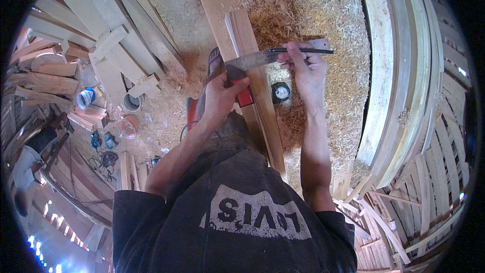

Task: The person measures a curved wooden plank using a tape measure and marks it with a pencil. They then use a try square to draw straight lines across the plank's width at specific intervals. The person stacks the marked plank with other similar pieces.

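Note:
A wooden beam [267, 121] lies lengthwise in front of me, over a wider board [214, 0]. My left hand [221, 96] is closed on the red and dark stock of a try square [255, 60], whose metal blade reaches across the beam to the right. Between the fingers of my right hand [305, 68] is a slim dark pencil [278, 49], lying nearly along the blade. The hand also seems to touch the far part of the blade. Just right of the beam, below the blade, sits a round black object with a pale face [280, 92].
Wood shavings [323, 10] cover the ground. Long planks [384, 71] are stacked on the right, more boards [126, 55] on the left. Buckets [132, 102] and power tools [108, 160] stand at left. A red curved part [192, 114] is beside my left forearm. Another person [30, 164] is far left.

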Tool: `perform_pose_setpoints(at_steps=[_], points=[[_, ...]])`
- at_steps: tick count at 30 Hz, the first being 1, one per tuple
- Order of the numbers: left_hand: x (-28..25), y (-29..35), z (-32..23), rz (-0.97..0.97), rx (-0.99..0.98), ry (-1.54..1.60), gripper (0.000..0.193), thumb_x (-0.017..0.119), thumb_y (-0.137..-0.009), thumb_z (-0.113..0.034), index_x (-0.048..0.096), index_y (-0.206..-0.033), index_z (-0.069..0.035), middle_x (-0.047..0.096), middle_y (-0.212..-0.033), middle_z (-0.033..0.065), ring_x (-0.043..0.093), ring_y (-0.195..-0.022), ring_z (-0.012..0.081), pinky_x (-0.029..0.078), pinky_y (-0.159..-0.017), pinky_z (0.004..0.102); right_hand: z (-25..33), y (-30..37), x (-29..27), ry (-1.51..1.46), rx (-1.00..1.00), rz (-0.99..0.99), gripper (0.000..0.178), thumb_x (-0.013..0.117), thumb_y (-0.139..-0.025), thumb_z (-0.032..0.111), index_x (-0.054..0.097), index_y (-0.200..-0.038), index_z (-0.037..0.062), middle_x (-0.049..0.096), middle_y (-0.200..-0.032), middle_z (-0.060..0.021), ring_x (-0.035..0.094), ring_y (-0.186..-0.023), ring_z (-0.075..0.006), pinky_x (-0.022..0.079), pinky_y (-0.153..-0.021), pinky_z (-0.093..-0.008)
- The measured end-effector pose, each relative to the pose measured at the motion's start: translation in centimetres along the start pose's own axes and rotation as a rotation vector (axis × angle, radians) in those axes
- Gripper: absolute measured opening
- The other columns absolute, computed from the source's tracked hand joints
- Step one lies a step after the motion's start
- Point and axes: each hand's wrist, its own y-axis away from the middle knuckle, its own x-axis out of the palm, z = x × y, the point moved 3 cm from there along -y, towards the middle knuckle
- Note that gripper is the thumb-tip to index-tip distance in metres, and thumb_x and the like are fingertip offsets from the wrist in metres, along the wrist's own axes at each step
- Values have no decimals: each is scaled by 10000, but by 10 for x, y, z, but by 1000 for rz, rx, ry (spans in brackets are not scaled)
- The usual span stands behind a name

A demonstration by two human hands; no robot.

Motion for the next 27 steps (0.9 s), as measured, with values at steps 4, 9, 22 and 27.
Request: perform_pose_setpoints(at_steps=[4, 9, 22, 27], points=[[-1, 0, 1, 3, -59, 13, 237, 807, -954, -149, 759, -1136, -4, 791, -1033, 61, 710, -907, 103, 563, -825, 279, -1, 0, 0, 24, 32, -8, 276, 703, -1054, 232, 730, -1104, -38, 775, -856, -105, 754, -791, -156, 595, -671, -278], [0, 0, -1, 11, -49, 34, 247, 805, -955, -139, 752, -1157, -7, 790, -1055, 64, 708, -918, 99, 562, -831, 278, 0, -3, 3, 49, 34, 1, 275, 704, -1053, 241, 731, -1098, -29, 773, -854, -100, 752, -793, -153, 596, -679, -276], [1, 0, -6, 21, 27, -35, 288, 796, -968, -191, 725, -1189, -22, 767, -1029, 28, 689, -870, 101, 567, -785, 291, 1, -30, 48, 454, -87, 445, 228, 694, -1053, 233, 723, -1055, 7, 737, -822, -67, 701, -757, -130, 559, -682, -297], [2, 2, -8, 50, -5, -41, 264, 768, -979, -174, 718, -1182, -13, 760, -1040, 30, 687, -904, 118, 560, -811, 296, 22, -26, 47, 1070, -424, 335, 242, 657, -1046, 260, 723, -1014, 30, 748, -828, -131, 747, -769, -295, 587, -692, -399]])
